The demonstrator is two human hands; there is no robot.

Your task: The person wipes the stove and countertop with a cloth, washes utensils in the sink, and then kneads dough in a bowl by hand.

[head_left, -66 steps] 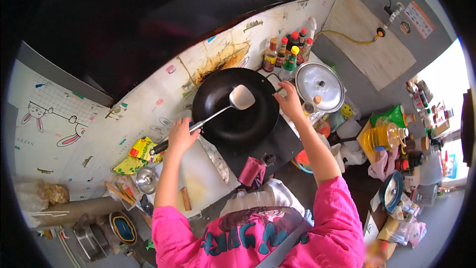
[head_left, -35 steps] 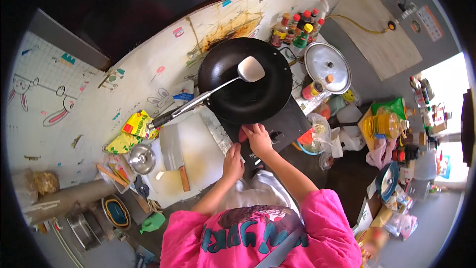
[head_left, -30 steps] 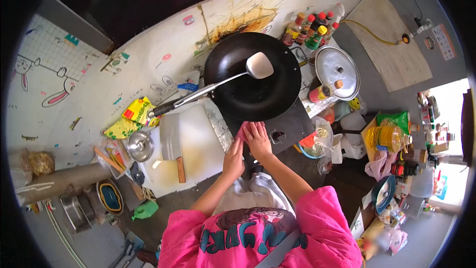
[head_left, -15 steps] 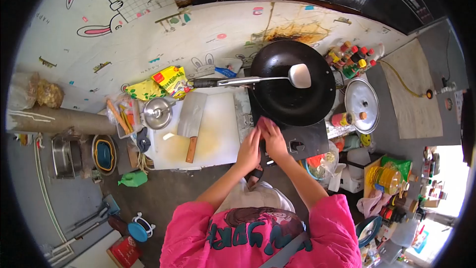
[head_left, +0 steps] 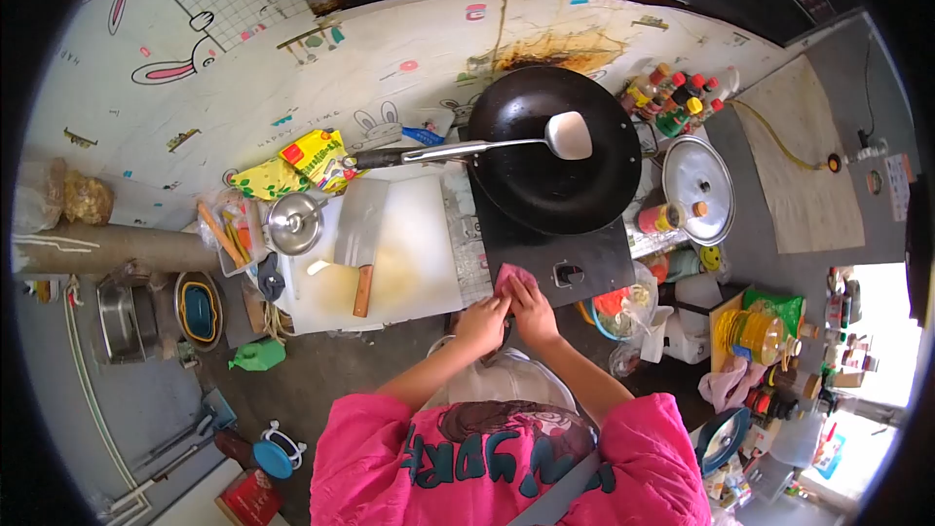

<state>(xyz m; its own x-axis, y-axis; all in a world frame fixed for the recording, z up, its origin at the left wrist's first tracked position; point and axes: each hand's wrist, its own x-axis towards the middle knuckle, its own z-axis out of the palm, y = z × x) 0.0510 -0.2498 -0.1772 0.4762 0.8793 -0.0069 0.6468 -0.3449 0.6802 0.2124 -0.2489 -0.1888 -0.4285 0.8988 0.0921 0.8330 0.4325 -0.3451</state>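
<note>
A folded pink cloth [head_left: 510,278] lies against the front edge of the black stove [head_left: 604,263], left of its knob. My right hand [head_left: 534,313] is closed on this cloth from above. Close against it, my left hand [head_left: 484,325] has its fingers curled at the cloth's lower left side, partly hidden. Behind the hands sits a black wok [head_left: 555,190] on the stove. A spatula [head_left: 568,136] rests across the wok, its handle reaching left. On the white cutting board [head_left: 419,263] lies a cleaver [head_left: 361,224] with a wooden handle.
Left of the cleaver are a metal bowl [head_left: 294,224] and a bin of utensils [head_left: 231,234]. Yellow packets [head_left: 314,158] lean at the wall. Seasoning bottles [head_left: 677,102], a pot lid [head_left: 697,190] and a jar [head_left: 662,219] stand to the right of the wok.
Both hands have drawn the pink cloth back from beside the wok to the stove's front edge. The camera view has shifted slightly; the wok, spatula and cleaver stay in place.
</note>
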